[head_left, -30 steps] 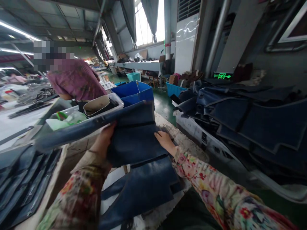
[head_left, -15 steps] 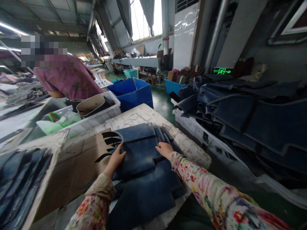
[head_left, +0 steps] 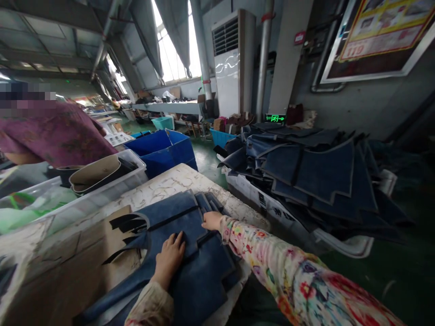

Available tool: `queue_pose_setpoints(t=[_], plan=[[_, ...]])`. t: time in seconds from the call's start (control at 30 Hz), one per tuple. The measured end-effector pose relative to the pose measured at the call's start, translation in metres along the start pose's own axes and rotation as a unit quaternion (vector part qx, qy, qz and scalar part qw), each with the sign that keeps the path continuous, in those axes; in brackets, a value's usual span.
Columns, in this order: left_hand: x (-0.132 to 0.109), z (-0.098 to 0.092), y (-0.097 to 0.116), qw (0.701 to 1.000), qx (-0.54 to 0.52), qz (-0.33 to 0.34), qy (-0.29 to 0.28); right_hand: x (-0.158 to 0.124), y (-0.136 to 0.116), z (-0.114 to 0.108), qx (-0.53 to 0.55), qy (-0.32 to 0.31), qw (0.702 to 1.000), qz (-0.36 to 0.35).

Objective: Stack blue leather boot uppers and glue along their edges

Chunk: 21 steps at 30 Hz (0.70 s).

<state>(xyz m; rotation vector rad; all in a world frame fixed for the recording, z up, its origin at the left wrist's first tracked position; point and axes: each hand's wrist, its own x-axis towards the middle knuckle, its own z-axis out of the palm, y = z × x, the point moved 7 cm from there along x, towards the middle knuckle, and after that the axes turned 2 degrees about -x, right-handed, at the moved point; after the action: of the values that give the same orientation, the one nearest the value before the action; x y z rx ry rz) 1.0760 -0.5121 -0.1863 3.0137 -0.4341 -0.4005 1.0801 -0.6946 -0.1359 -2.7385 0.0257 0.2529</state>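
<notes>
A dark blue leather-like panel (head_left: pixel 170 210) with grey edging and a black strip across it lies on top of several similar pieces on the worktable. My left hand (head_left: pixel 170 260) rests flat on its middle, fingers stretched out. At its right edge, my right hand (head_left: pixel 212 221) has its fingers curled closed on the border; the fingertips are partly hidden. Curved black strips (head_left: pixel 127 226) fan out at the left side of the stack, over brown cardboard (head_left: pixel 81 253).
A white crate (head_left: pixel 244 184) heaped with blue panels (head_left: pixel 306 172) stands to the right. Beyond the pale, worn table (head_left: pixel 183 176) are a blue bin (head_left: pixel 176 151) and a clear tub (head_left: pixel 136 170). A person in a purple shirt (head_left: pixel 57 131) works at the left.
My left hand has moved from the panel's left edge onto its middle and flattened. My right hand stays at the right edge. The view has turned to the right.
</notes>
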Motion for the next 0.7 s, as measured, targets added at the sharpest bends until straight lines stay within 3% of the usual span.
queue_pose_setpoints(t=[0.07, 0.17, 0.23, 0.27, 0.33, 0.43, 0.53, 0.6, 0.7], plan=[[-0.002, 0.005, 0.0, 1.0, -0.014, -0.016, 0.008, -0.006, 0.003, -0.053, -0.003, 0.055, 0.998, -0.031], [-0.004, 0.005, -0.003, 0.999, -0.024, -0.022, 0.006, -0.02, 0.032, -0.16, -0.012, 0.185, 0.982, -0.046], [-0.004, 0.003, -0.004, 0.999, -0.026, -0.026, 0.008, -0.032, 0.07, -0.23, -0.027, 0.274, 0.961, -0.031], [-0.004, 0.003, -0.004, 0.999, -0.025, -0.026, 0.011, -0.041, 0.091, -0.263, -0.066, 0.344, 0.936, -0.015], [-0.003, 0.003, -0.004, 0.999, -0.023, -0.029, 0.019, -0.052, 0.141, -0.304, -0.138, 0.404, 0.903, 0.05], [-0.003, 0.007, -0.004, 0.999, -0.02, -0.035, 0.027, -0.054, 0.213, -0.321, -0.19, 0.361, 0.897, 0.17], [-0.002, 0.01, -0.006, 0.999, -0.012, -0.035, 0.031, -0.05, 0.251, -0.315, -0.207, 0.297, 0.903, 0.231], [-0.003, 0.011, -0.006, 0.999, -0.006, -0.032, 0.036, -0.045, 0.251, -0.318, -0.209, 0.284, 0.907, 0.23], [-0.004, 0.011, -0.004, 0.999, -0.003, -0.026, 0.042, -0.044, 0.22, -0.339, -0.219, 0.302, 0.904, 0.209]])
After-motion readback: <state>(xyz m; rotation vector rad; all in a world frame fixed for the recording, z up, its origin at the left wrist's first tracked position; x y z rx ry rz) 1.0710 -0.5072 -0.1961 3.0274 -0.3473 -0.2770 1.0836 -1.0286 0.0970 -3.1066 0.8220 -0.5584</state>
